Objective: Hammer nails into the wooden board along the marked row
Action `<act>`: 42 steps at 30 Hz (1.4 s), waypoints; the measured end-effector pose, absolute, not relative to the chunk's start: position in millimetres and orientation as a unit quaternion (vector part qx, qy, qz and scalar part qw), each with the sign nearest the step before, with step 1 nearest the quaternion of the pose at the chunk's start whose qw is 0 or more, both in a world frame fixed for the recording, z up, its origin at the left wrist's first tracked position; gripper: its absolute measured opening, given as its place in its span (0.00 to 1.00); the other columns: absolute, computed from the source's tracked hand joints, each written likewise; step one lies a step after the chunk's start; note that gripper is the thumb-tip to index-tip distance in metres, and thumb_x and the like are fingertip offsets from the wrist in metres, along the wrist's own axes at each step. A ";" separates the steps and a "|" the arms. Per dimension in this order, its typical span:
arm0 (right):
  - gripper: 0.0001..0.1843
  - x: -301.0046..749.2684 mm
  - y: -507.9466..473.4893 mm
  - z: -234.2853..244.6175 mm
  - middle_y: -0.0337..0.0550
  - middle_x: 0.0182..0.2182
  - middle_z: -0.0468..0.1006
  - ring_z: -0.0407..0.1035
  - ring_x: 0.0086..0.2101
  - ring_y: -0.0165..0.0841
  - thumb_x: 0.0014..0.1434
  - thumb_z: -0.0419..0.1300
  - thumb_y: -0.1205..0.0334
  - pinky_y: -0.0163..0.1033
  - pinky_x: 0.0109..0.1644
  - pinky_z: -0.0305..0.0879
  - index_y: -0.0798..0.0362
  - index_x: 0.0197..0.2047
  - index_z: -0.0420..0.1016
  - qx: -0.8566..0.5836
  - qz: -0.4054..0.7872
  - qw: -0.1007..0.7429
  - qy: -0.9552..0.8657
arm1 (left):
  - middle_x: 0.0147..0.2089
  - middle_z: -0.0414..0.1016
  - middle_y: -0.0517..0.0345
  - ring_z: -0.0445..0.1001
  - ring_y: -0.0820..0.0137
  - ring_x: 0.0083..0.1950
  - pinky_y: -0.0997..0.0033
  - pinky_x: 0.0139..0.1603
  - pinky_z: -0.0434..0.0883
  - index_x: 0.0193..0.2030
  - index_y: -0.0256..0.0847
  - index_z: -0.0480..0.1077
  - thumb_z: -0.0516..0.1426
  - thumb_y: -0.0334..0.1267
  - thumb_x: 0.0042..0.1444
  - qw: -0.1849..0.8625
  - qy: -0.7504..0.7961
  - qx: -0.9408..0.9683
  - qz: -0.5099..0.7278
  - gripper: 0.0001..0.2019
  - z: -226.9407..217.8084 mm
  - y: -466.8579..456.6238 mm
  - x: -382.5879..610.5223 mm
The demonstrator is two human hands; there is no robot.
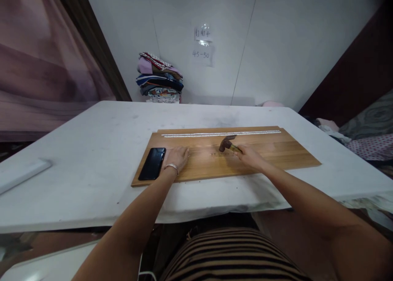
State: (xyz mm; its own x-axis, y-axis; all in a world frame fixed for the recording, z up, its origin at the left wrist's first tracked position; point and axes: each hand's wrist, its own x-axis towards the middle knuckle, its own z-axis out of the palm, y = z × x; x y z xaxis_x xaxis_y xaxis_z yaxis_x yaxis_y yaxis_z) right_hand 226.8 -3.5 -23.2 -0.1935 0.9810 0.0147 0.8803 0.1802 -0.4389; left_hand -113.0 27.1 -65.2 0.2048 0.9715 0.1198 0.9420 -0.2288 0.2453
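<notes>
A claw hammer (229, 144) with a dark head is in my right hand (249, 156). Its head is over the middle of a brown wooden board (276, 152), close to a row of small dark marks or nails (215, 154) too small to make out. My left hand (178, 157), with a bracelet at the wrist, rests on the board's left part. Its fingers are drawn together near a tiny pale thing I cannot make out. Just left of that hand, a black smartphone (152, 163) lies on the board. Two white strips (221, 133) run along the board's far side.
The board lies on a white table (92, 150). Folded clothes (160, 78) are stacked at the table's far edge, against a wall bearing handwritten paper notes (202, 52). A white object (24, 174) lies at far left. A pink curtain (39, 60) hangs on the left.
</notes>
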 end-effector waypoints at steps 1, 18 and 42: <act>0.08 227.0 -3.9 -21.3 0.47 0.35 0.81 0.71 0.36 0.38 0.66 0.57 0.61 0.37 0.39 0.60 0.53 0.38 0.77 -0.620 0.170 0.147 -0.752 | 0.51 0.81 0.46 0.76 0.57 0.56 0.59 0.62 0.68 0.45 0.41 0.78 0.45 0.41 0.72 0.055 0.625 0.769 0.124 0.20 -65.9 27.5 -113.4; 0.09 222.7 -5.1 -10.2 0.46 0.32 0.80 0.71 0.33 0.37 0.67 0.57 0.63 0.38 0.36 0.57 0.52 0.34 0.75 -0.628 0.181 0.126 -0.746 | 0.59 0.78 0.44 0.71 0.54 0.64 0.55 0.67 0.64 0.50 0.39 0.78 0.45 0.42 0.71 0.051 0.665 0.735 0.120 0.20 -80.1 37.9 -115.9; 0.09 226.9 0.3 -21.7 0.46 0.34 0.82 0.73 0.36 0.39 0.67 0.58 0.62 0.38 0.38 0.59 0.51 0.36 0.78 -0.618 0.182 0.140 -0.751 | 0.57 0.79 0.46 0.73 0.55 0.62 0.55 0.66 0.66 0.48 0.41 0.78 0.46 0.44 0.71 0.043 0.662 0.740 0.113 0.20 -79.8 41.0 -118.4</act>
State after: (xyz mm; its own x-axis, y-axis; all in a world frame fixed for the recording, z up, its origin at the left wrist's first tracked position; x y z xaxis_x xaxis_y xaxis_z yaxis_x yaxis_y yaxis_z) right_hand 226.9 0.3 -21.7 -0.1956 0.9806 -0.0147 0.8781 0.1684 -0.4479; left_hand -118.4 41.0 -79.8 0.0985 0.9890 0.1107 0.9694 -0.1205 0.2140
